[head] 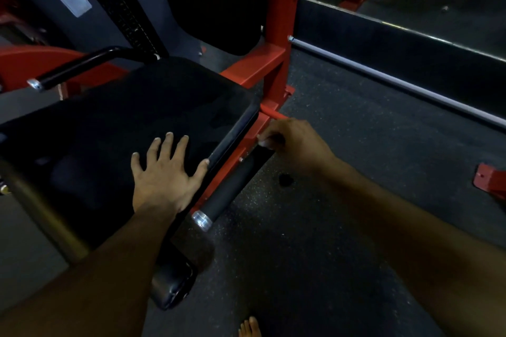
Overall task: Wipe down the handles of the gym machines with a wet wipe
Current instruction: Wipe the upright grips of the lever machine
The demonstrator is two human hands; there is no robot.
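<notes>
The right hand (290, 142) is curling over the far end of the black handle (232, 186), its fingers pinching a small white scrap that is probably the wet wipe (265, 143); most of it is hiding under the fingers. The left hand (167, 172) is lying flat, fingers spread, on the black seat pad (123, 117) beside the handle. The red frame (276, 63) is fading into dim light.

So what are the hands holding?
The right hand pinches a small white wipe by its edge, at the top of the black handle. The left hand holds nothing; it rests flat on the seat.
</notes>
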